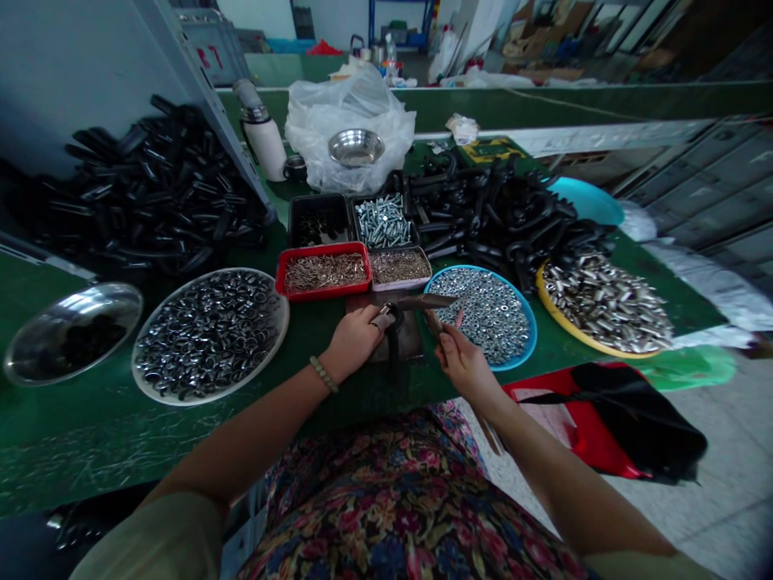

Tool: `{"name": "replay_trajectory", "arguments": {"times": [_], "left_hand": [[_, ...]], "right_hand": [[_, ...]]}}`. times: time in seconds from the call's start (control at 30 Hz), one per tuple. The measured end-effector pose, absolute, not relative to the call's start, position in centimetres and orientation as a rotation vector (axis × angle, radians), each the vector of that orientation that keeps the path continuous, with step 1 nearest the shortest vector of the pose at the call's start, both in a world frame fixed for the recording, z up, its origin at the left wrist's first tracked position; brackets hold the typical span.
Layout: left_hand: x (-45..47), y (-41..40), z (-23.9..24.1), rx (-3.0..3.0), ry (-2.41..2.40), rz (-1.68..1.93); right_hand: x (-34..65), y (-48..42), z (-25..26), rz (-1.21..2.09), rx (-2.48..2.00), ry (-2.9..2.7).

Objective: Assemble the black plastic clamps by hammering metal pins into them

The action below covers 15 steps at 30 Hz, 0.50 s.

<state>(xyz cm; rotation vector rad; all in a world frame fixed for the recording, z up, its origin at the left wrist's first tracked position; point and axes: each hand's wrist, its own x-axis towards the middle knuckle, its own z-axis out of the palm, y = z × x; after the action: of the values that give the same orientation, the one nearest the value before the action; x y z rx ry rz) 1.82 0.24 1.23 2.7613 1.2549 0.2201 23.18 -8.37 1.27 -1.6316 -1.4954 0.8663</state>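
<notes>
My left hand [352, 342], with a beaded bracelet at the wrist, is closed on a black curved part [394, 342] with a shiny metal piece at its top. The part stands over a flat plate [411, 338] on the green table. In my right hand [468, 366] is a hammer [430, 302], its wooden handle running down below the fist. The hammer's head is beside the top of the black part; whether they touch, I cannot tell. A blue basin of nuts [483, 310] lies just beyond my right hand. Left of my left hand sits a white basin of metal rings [211, 334].
A red tray [279, 278] of small pins and a pale tray [402, 283] stand ahead. Behind are a tray of bolts [383, 221] and piled black parts [483, 209]. A yellow basin [568, 329] of metal sleeves is right; a steel bowl [24, 354] is left.
</notes>
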Motion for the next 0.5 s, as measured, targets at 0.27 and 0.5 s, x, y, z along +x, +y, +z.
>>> {"name": "replay_trajectory", "arguments": {"times": [0.27,0.5], "left_hand": [[2.1,-0.2,1.1,2.830,1.215,0.218],[-0.6,-2.7,0.3,2.520,1.381,0.513]], "right_hand": [[23.0,-8.7,1.2,0.849,-1.653,-1.517],[22.0,-8.9,3.4,0.787,-1.625,-1.824]]}}
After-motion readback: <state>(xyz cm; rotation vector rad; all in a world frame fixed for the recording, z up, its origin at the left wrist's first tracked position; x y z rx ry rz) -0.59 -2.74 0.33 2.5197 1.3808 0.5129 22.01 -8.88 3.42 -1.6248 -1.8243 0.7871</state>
